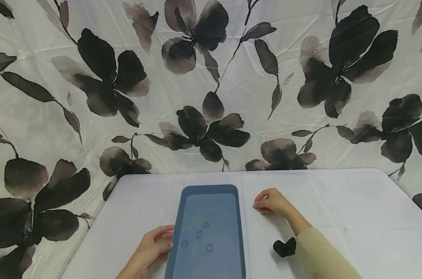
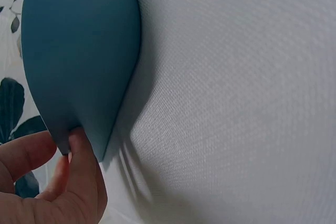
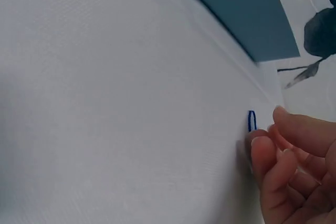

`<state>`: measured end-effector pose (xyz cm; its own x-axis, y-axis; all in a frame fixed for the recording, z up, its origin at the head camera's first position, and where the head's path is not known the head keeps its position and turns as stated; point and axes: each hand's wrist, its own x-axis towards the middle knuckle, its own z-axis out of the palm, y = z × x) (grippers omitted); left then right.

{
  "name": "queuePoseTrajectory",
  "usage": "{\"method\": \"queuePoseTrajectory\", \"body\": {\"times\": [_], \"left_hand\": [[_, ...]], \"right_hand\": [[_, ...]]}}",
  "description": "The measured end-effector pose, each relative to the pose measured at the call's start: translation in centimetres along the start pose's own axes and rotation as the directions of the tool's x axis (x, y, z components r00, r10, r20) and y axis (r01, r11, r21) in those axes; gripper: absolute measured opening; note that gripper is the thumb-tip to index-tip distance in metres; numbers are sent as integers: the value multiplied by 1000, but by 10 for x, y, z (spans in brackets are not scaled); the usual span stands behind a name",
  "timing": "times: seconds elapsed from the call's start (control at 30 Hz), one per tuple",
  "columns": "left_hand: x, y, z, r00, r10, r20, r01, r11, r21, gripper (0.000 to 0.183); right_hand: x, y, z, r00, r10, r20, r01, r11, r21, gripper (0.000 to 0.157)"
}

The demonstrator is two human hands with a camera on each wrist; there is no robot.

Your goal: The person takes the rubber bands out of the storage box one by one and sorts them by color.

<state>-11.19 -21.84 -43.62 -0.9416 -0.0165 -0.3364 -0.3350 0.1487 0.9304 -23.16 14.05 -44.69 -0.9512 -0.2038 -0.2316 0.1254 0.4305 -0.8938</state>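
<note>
A blue tray (image 1: pixel 214 190) lies lengthwise on the white table, with several thin blue loops (image 1: pixel 199 234) and faint yellowish loops (image 1: pixel 195 251) inside. My left hand (image 1: pixel 153 248) grips the tray's left side, thumb and fingers on either side of its edge (image 2: pixel 62 142). To the right of the tray, my right hand (image 1: pixel 273 201) is low over the table with its fingers bent. One narrow blue loop (image 3: pixel 252 120) shows right at its fingertips in the right wrist view, while the thumb stands apart from the index finger.
White cloth covers the table (image 1: pixel 354 209). A black, two-lobed object (image 1: pixel 285 247) sits beside the right sleeve (image 1: pixel 322 252). Behind the table's far edge hangs a white curtain with dark flowers (image 1: pixel 204 133).
</note>
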Motion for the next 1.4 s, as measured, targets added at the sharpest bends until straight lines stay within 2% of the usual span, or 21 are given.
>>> {"method": "queuePoseTrajectory", "body": {"times": [0.1, 0.27, 0.57, 0.9, 1.07, 1.4], "left_hand": [[1, -1, -1, 1000, 15, 3, -15, 1000, 1, 55], [1, -3, -1, 1000, 6, -14, -5, 1000, 18, 55], [-1, 4, 1, 999, 34, -28, -32, 998, 58, 53], [-1, 0, 3, 997, 48, -66, -41, 993, 111, 52], [-2, -1, 6, 997, 54, -51, -48, 993, 107, 52], [-5, 3, 8, 996, 28, -84, -19, 994, 104, 50]], "right_hand": [[0, -2, -4, 1000, 15, -14, -15, 1000, -24, 9], [-2, -10, -10, 1000, 26, 15, -26, 999, -21, 11], [-6, -42, -18, 998, -7, 69, 7, 1000, 1, 20], [-1, -69, 4, 993, -29, 117, 26, 999, 30, 20], [1, -81, 16, 985, -59, 159, 54, 998, 36, 20], [3, -87, 45, 970, -105, 219, 96, 994, 51, 23]]}}
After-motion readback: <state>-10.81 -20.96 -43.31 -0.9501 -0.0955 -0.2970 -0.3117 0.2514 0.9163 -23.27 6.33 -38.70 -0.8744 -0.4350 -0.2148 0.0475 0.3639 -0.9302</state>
